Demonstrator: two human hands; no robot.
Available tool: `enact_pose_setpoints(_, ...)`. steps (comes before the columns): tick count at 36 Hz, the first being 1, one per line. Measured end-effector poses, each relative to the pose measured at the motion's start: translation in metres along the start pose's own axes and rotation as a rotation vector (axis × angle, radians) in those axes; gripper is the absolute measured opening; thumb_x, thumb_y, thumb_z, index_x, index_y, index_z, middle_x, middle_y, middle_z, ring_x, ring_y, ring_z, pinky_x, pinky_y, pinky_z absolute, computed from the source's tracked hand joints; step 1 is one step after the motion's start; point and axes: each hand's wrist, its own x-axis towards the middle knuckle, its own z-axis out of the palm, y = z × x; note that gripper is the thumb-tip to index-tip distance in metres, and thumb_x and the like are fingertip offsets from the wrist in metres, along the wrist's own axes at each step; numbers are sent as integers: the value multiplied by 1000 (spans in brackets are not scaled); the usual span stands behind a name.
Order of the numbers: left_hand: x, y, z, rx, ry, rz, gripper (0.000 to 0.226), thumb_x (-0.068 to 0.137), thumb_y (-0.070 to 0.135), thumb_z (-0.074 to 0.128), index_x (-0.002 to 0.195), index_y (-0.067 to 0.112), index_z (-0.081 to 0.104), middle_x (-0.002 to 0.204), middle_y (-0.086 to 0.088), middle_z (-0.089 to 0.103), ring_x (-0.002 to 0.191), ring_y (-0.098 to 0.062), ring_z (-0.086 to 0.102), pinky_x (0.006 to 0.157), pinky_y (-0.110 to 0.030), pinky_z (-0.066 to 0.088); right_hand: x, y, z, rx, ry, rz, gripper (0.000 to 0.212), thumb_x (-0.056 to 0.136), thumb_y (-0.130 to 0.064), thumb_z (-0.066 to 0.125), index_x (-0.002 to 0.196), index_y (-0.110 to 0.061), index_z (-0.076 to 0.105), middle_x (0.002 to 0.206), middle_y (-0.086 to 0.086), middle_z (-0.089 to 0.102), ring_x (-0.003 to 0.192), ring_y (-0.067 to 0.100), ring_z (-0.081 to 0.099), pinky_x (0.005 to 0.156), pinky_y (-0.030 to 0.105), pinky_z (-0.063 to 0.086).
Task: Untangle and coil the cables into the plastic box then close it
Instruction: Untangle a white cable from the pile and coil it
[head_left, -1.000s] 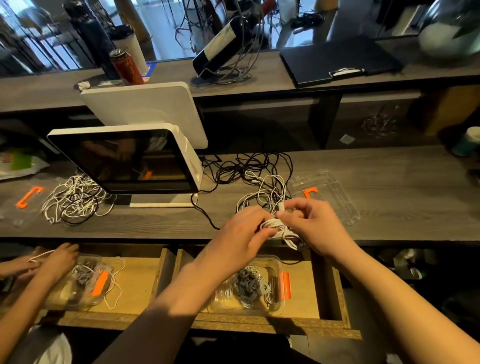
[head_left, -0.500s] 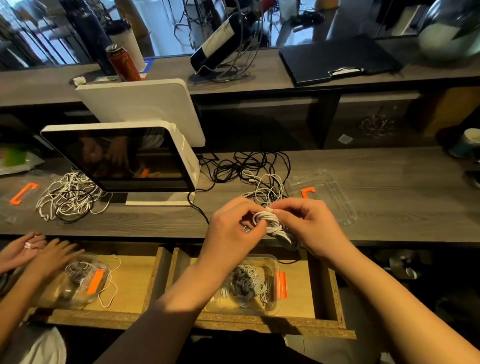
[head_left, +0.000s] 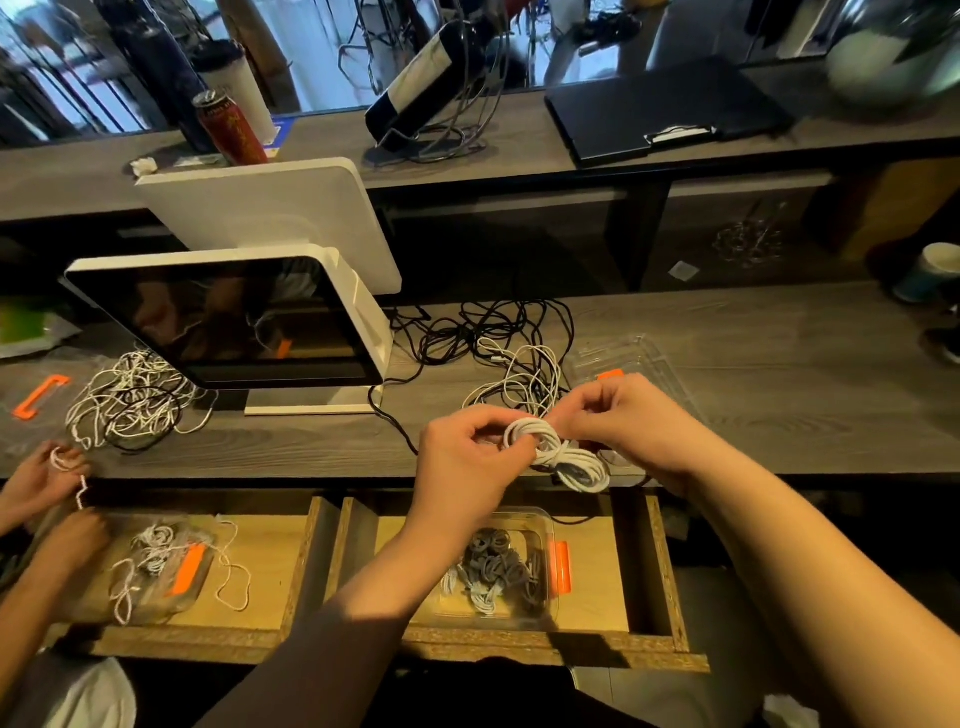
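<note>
White cable bundle (head_left: 558, 453): a small coil of several loops, held above the front edge of the counter (head_left: 779, 374), directly between the two hands. Left hand (head_left: 470, 462): fingers curled round the coil's near-left end, pinching the loops together. Right hand (head_left: 623, 421): fingers bent on the coil's far-right end, apparently working a strand round it. Step in hand, by judgement: finishing the coil of one cable. Next move calls for securing the loose tail, then lowering the bundle into the plastic box (head_left: 501, 569), which sits open in the drawer (head_left: 644, 571) just below the hands and already holds coiled grey and white cables. Loose cable pile (head_left: 498, 353): black and white, still tangled, on the counter behind the hands. Clear lid (head_left: 631, 364): beside that pile, behind the right hand, not yet fitted.
</note>
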Motion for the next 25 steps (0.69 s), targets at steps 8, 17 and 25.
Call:
enact_pose_setpoints(8,5,5,6,-60,183,-181,16,80,12,80,95,14,78,74,4,76,67,-11,72,60,-23,57,-6,13,29,56,214,-86,24,84,-25,76,107,-21,70,96,2,72,84,18,69,70,29,59)
enact_pose_setpoints(17,11,5,4,-307,2,-420,20,83,10,78,102,10,77,90,-2,78,85,-14,74,72,-20,56,-9,18,28,189,308,-73,20,83,-21,77,103,-17,73,92,7,73,76,13,67,61,17,50)
enact_pose_setpoints(25,13,4,-2,-669,-235,-564,42,74,15,73,113,0,68,103,-12,75,93,-15,71,80,-23,55,-13,17,10,425,97,50,34,74,-26,77,105,-11,75,105,27,68,83,22,61,74,28,48)
